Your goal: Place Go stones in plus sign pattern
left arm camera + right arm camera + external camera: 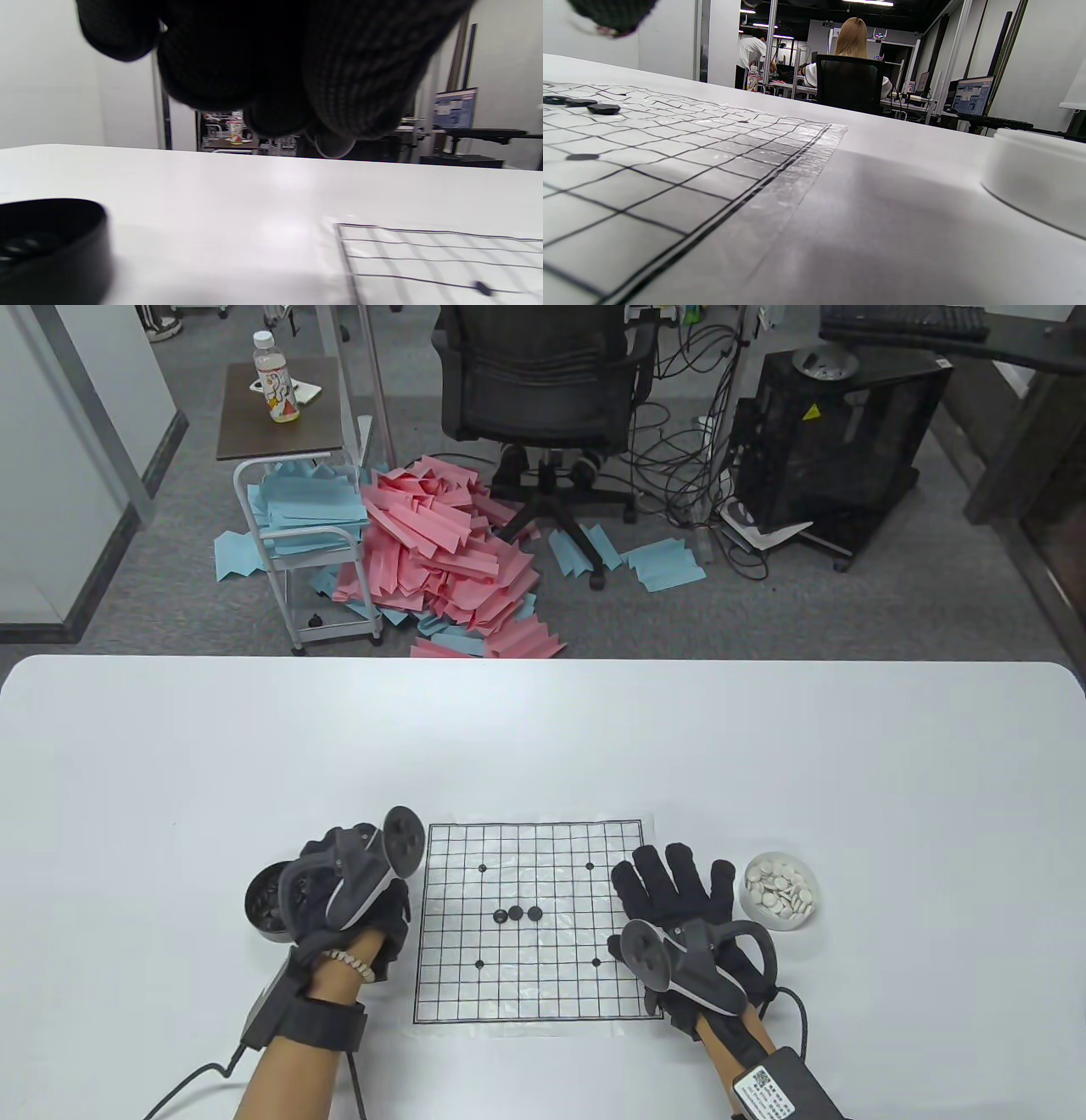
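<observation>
So the row is started: three black stones [515, 914] sit side by side at the middle of the grid board [534, 920], laid flat on the tabletop [543, 729]. For a plus you'd want the vertical arm next, one stone directly above and one directly below the middle stone.

The left hand [339, 891] is over by the black bowl [265, 903] of dark stones, just left of the board. From the left wrist view the fingers [271, 63] are bunched together, and it looks like they might be pinching a stone, but it's too dark and blurry there, so honestly can't tell if it's carrying one. The right hand [687, 899] lies flat with fingers spread on the board's right edge, holding nothing, basically pinning the plastic sheet. The white bowl [780, 889] of white stones sits just beside it.

Tips for the step, as I'd do it: keep that right palm pressing so the crinkly sheet doesn't slide. Bring the stone in from above, not sideways, so you don't nudge the row. Set it right on the line crossing, then lift straight up.
</observation>
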